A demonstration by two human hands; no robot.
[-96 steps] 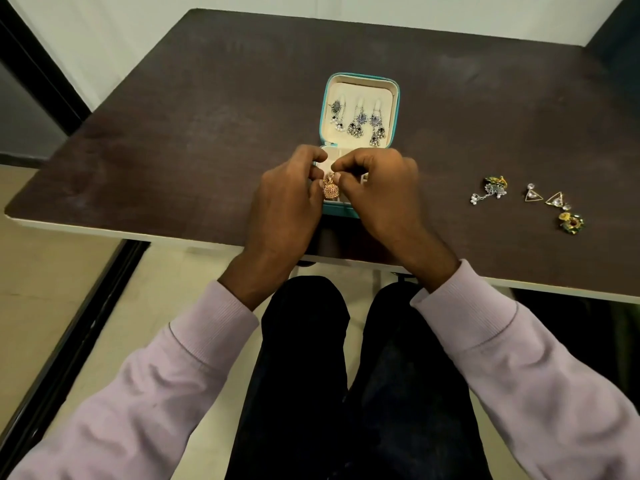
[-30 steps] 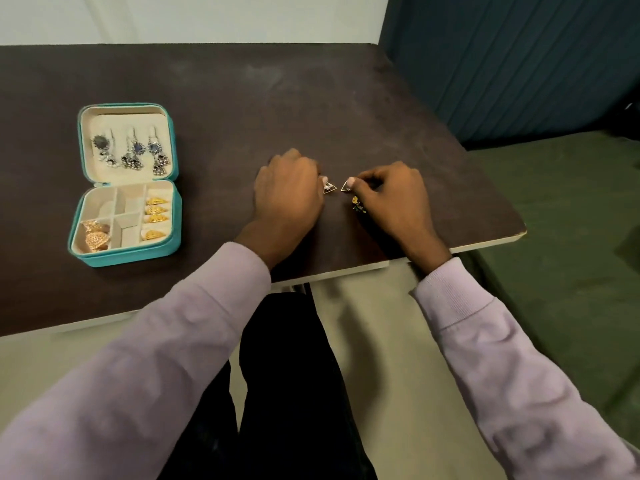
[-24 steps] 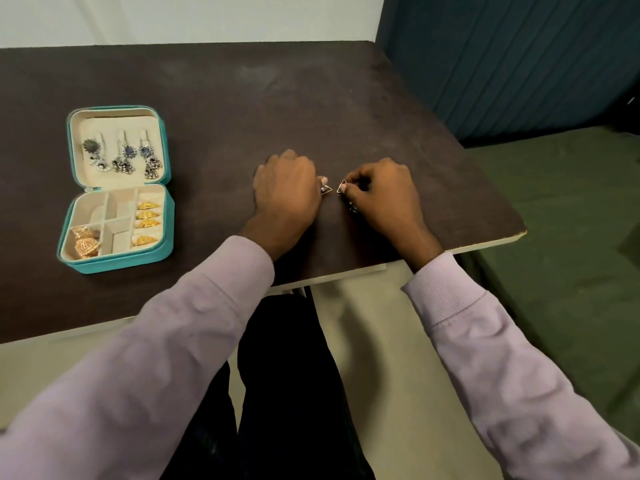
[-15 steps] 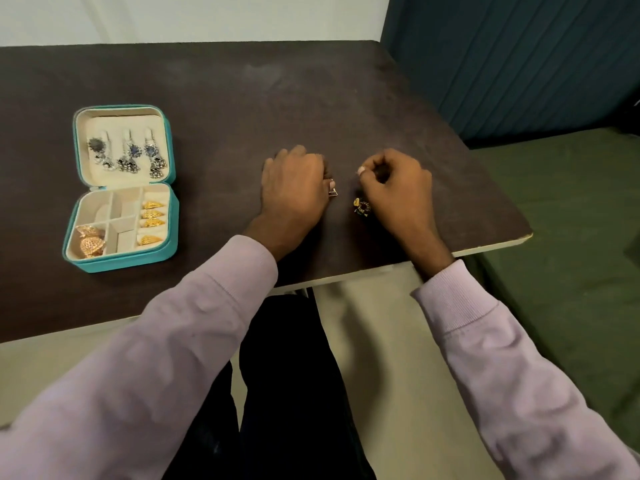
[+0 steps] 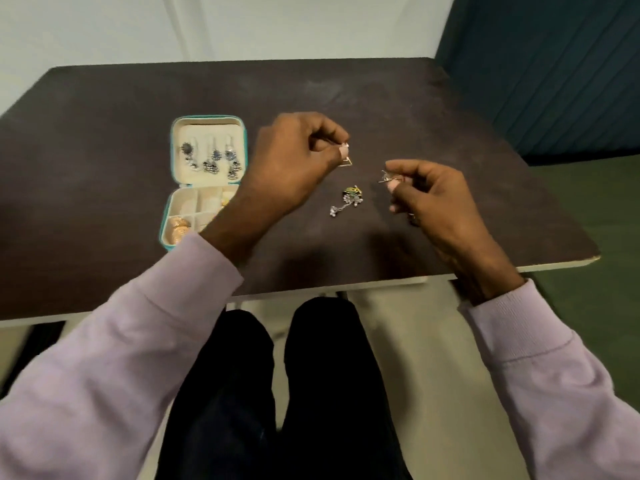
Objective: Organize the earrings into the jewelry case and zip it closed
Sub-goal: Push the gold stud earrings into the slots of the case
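On the left of the dark table (image 5: 104, 168) lies the turquoise jewelry case (image 5: 207, 178), open and flat. Its lid holds three silver-blue dangling earrings (image 5: 211, 155), and in the near left compartment of the tray sit gold dome earrings (image 5: 177, 231); the forearm hides part of the tray.

Next to the case, the left hand (image 5: 294, 161) is raised above the table, and its thumb and forefinger pinch a small triangular earring (image 5: 346, 162) while the other fingers are curled in. Between the hands, a silver and green-yellow dangling earring (image 5: 349, 199) lies loose on the table; whether it is one piece or two, I cannot tell. Further right, the right hand (image 5: 433, 195) pinches a second small earring (image 5: 385, 177) at its fingertips; the picture is too blurred there to tell its shape.

In my judgement the step in hand is the carrying of this pair to the case. The next move calls for bringing both hands to the left and setting each small piece into a free compartment without dropping it. After this, the loose earring remains, and then the zip.
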